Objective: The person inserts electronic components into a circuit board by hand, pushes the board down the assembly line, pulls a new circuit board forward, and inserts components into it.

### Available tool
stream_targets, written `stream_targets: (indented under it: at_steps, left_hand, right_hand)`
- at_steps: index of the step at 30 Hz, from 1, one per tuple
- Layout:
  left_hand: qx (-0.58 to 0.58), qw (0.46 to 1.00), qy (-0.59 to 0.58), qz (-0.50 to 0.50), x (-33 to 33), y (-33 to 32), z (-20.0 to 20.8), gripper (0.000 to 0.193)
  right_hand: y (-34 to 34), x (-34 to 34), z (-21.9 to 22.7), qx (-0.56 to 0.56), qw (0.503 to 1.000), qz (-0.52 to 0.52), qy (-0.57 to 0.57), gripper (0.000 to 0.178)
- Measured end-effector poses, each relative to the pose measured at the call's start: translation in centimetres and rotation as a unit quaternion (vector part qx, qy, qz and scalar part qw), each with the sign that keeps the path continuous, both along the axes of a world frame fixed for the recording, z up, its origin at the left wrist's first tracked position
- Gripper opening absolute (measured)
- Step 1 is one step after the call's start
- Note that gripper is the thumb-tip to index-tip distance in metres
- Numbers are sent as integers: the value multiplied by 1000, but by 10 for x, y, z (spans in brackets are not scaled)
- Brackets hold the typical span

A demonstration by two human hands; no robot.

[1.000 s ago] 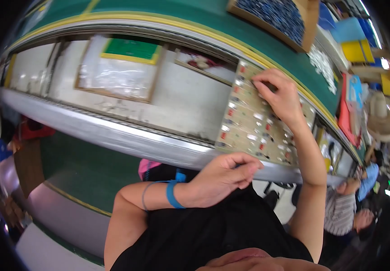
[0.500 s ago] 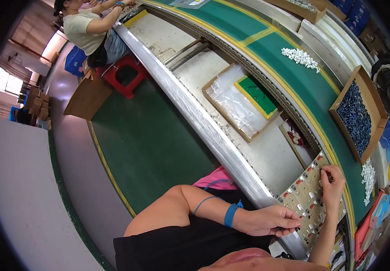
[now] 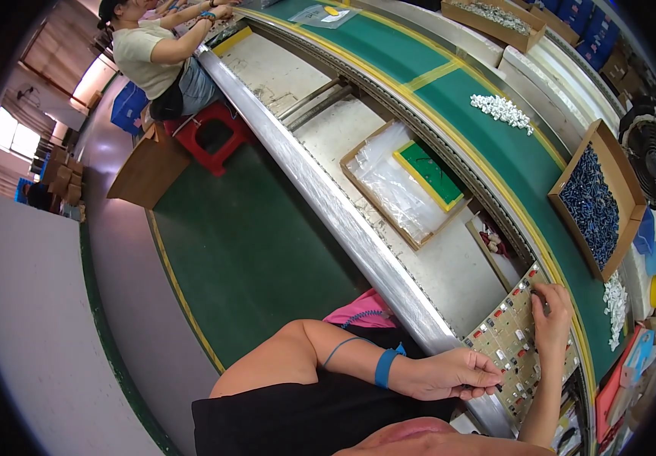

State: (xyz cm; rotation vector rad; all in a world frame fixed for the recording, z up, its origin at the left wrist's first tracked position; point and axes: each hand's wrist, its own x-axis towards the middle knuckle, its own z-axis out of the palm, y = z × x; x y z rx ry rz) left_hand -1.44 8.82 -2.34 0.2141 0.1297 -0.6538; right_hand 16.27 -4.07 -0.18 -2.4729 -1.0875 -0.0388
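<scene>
A tan circuit board panel (image 3: 512, 328), dotted with red, white and black components, lies on the line in front of me. My left hand (image 3: 461, 374), with a blue strap on its wrist, is closed at the board's near left edge. Small black parts (image 3: 498, 387) show at its fingertips. My right hand (image 3: 553, 313) is over the far right of the board, its fingers bent and pinched down close to the components. A dark bit shows under those fingertips, too small to name.
A green conveyor belt (image 3: 449, 95) curves past, bearing white part piles (image 3: 501, 110). A cardboard tray of dark blue components (image 3: 591, 204) stands at right. A box of clear bags (image 3: 388, 171) lies on the frame beside a metal rail (image 3: 328, 178). Another person (image 3: 153, 53) sits at far left.
My right hand has shifted slightly left over the board, its fingers more bent. My left hand stays nearly in place. The view has tilted a little.
</scene>
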Motion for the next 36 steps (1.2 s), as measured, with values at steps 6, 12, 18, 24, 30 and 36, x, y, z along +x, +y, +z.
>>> stream_targets:
  at_steps: [6, 12, 18, 24, 30, 36]
  left_hand:
    - [40, 985, 38, 165, 0, 8, -1, 13]
    - [82, 979, 89, 165, 6, 17, 15, 9]
    - [75, 984, 67, 149, 9, 10, 10, 10]
    - [79, 985, 61, 138, 2, 1, 11, 12]
    - [53, 985, 135, 92, 3, 7, 24, 26]
    - [34, 993, 99, 57, 1, 8, 16, 29]
  right_hand:
    - [0, -32, 33, 75, 987, 15, 139, 12]
    - [-8, -50, 53, 119, 950, 49, 284, 11]
    - [-19, -60, 57, 117, 935, 95, 321, 15]
    - [-24, -64, 60, 82, 967, 148, 192, 14]
    - [-25, -39, 44, 102, 975, 114, 159, 14]
    - [-17, -12, 14, 87, 979, 34, 181, 12]
